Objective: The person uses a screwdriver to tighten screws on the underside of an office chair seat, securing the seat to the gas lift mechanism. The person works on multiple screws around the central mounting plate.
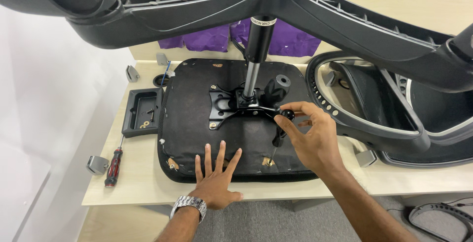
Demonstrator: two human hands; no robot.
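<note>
Head view shows the left hand (217, 180) pressing flat, fingers spread, on the upturned black fabric-covered seat (189, 124) to steady it, while the right hand (308, 138) pinches a black-handled screwdriver (279, 136) upright, tip below its fingertips at a seat screw hole.

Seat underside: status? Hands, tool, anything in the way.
Left hand flat on seat underside, open. Right hand grips screwdriver, tip at rear screw hole. Chair base overhead; nothing blocking.

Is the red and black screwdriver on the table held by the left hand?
No, the left hand lies flat on the upturned chair seat, while the red and black screwdriver lies untouched on the table.
</note>
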